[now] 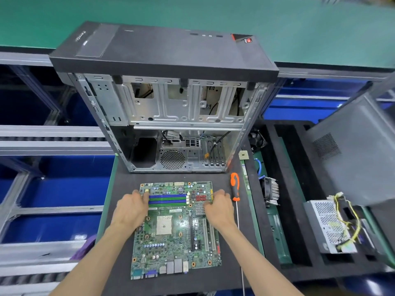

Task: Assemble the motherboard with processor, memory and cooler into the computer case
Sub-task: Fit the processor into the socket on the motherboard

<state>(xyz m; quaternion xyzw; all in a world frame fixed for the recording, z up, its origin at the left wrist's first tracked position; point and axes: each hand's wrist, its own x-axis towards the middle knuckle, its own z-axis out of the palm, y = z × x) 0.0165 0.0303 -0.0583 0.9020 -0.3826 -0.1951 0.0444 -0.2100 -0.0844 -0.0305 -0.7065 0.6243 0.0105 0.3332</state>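
A green motherboard (175, 240) lies flat on the dark foam mat, its empty processor socket (164, 225) near the middle and blue and green memory slots (167, 199) at its far end. My left hand (131, 208) grips the board's far left edge beside the memory slots. My right hand (219, 207) grips the far right edge. The open computer case (171, 116) lies just beyond the board, its bare metal interior facing up. A processor chip (243, 155) and a memory stick (245, 178) lie to the right of the case. A finned cooler (271, 191) sits in the foam tray.
An orange-handled screwdriver (235, 186) lies right of the board, its shaft running toward me. A power supply (330, 226) with yellow cables sits at the right, with a grey side panel (354, 150) above it. Green conveyor belt (192, 11) runs behind the case.
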